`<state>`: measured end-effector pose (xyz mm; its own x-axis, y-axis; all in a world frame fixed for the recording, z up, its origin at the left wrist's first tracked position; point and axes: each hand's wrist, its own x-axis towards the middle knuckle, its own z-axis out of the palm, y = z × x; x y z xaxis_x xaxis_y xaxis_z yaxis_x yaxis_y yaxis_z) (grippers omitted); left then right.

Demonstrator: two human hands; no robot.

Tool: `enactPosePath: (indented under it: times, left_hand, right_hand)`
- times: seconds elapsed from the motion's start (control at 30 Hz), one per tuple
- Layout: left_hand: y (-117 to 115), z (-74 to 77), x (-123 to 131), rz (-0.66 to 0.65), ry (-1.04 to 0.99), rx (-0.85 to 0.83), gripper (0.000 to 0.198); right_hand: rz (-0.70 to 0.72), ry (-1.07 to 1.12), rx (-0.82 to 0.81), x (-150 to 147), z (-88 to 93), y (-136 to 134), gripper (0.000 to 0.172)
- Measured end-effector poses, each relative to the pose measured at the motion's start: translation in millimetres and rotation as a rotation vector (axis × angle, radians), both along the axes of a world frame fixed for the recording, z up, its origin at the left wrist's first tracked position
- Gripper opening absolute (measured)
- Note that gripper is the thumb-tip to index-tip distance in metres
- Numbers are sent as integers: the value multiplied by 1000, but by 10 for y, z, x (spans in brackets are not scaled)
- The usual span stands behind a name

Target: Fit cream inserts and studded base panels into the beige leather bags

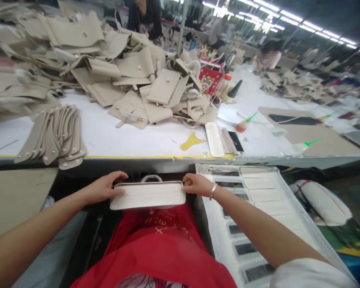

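A long pale bag piece with rounded corners and a darker top edge lies level above the red apron. My left hand grips its left end, thumb on the pale face and fingers curled at the far edge. At the opposite end, my right hand pinches the corner, the wrist wearing a silver bracelet. Behind the upper edge rises a whitish, plastic-looking loop; how it joins the piece is hidden. The red apron covers the lap just below.
Beige bag parts are heaped on the white table. Several strap-like pieces overhang its front edge at left. A yellow scrap, a white strip and a green-tipped bottle lie nearby. A slatted white rack stands at right.
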<state>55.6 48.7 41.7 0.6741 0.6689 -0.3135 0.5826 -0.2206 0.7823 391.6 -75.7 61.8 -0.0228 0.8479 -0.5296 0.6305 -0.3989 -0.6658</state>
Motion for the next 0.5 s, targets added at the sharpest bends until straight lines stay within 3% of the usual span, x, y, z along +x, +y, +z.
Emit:
enactPosePath:
  times: [0.1, 0.23, 0.33, 0.5]
  left_hand:
    - [-88, 126, 520, -168, -75, 156, 50]
    - [-204, 108, 1092, -397, -67, 178, 33]
    - [-217, 45, 1224, -423, -45, 213, 31]
    - [-235, 9, 1188, -491, 15, 335, 31]
  right_hand:
    - [168, -151, 353, 6, 30, 39, 34]
    - [475, -341, 550, -57, -3, 108, 21]
    - [571, -403, 624, -64, -81, 132, 24]
    - [622, -360, 708, 4, -190, 137, 23]
